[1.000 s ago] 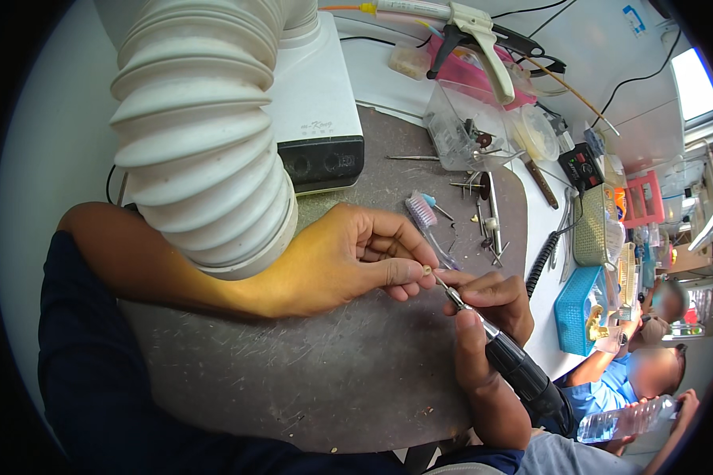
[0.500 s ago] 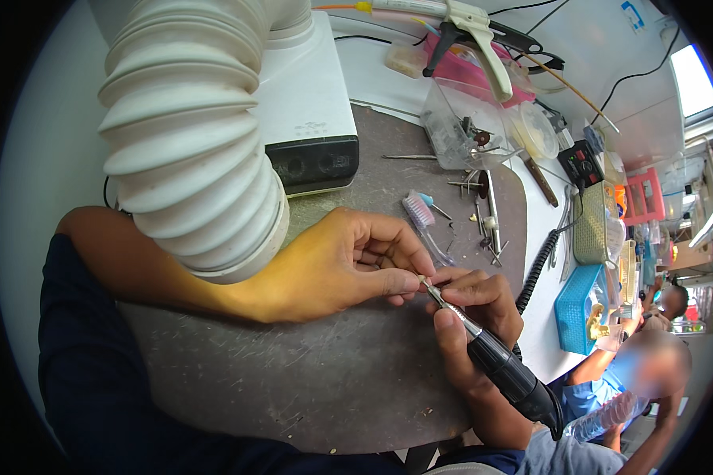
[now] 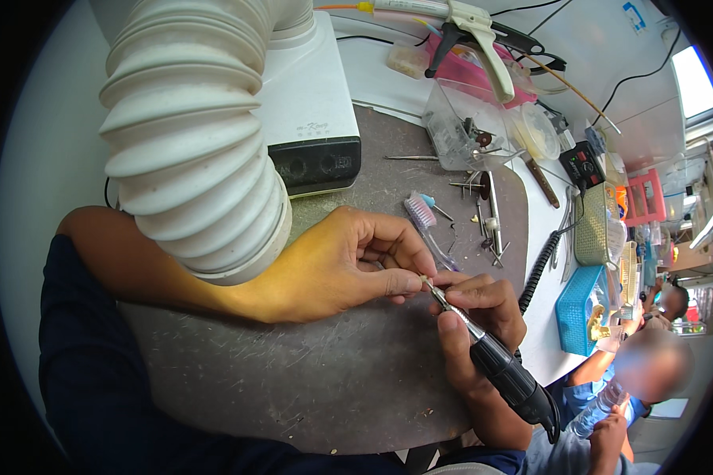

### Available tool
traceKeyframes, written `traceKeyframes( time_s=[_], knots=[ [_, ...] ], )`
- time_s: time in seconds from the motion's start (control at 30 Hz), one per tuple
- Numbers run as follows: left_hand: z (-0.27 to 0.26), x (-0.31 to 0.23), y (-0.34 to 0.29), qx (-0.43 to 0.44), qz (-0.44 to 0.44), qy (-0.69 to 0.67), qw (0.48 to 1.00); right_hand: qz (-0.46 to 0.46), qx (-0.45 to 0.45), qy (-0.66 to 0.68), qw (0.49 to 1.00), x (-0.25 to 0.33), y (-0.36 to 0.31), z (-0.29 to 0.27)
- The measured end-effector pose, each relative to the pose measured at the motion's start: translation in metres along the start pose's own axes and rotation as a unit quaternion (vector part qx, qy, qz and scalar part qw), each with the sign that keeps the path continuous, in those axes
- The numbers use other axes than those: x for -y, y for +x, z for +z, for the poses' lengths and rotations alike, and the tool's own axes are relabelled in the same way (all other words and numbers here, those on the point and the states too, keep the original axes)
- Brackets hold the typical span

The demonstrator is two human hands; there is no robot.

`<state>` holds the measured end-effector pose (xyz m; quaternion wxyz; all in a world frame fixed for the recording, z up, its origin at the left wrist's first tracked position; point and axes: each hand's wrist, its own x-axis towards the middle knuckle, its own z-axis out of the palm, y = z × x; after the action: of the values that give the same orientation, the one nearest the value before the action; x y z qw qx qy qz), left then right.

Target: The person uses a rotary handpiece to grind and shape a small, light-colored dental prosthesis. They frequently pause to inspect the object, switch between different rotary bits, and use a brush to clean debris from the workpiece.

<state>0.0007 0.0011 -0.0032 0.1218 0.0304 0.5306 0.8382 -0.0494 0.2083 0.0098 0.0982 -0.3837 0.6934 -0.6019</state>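
L hand [image 3: 348, 265] pinches a tiny part [image 3: 422, 279], light & easy to drop, so grip w/ fingertips; R hand [image 3: 475, 317] holds stiff tool [image 3: 491, 356] like a pen.

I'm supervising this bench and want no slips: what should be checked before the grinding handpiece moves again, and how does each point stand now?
1. Right hand grips the black rotary handpiece firmly: ok.
2. Left hand pinches the small workpiece at its fingertips: ok, though the piece is too small to identify.
3. Tool tip meets the piece, not a finger: cannot tell, the contact is tiny.
4. White ribbed extraction hose hangs close over the work: ok.
5. Coiled black cord lies clear of both hands: ok.
6. Pink-bristled brush and loose burs lie beyond the hands on the grey work pad: ok.
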Motion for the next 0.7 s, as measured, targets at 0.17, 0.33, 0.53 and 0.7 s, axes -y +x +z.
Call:
traceKeyframes(
  time_s=[0.17,0.33,0.53,0.7],
  knots=[
    [0.0003,-0.0003,0.0001,0.001,0.002,-0.007,1.0,-0.014,0.013,-0.009,1.0,-0.0008,0.001,-0.0019],
    [-0.0002,0.0007,0.0,-0.001,-0.001,-0.016,1.0,-0.006,0.01,-0.003,1.0,-0.0003,0.0014,-0.0023],
    [-0.0019,-0.0006,0.0003,0.009,-0.014,-0.01,1.0,0.005,-0.002,0.003,1.0,-0.0004,0.0004,-0.0006],
    [-0.003,-0.0006,0.0005,0.013,-0.021,-0.004,1.0,-0.003,0.009,0.0,1.0,0.0015,0.0013,-0.001]
  ],
)
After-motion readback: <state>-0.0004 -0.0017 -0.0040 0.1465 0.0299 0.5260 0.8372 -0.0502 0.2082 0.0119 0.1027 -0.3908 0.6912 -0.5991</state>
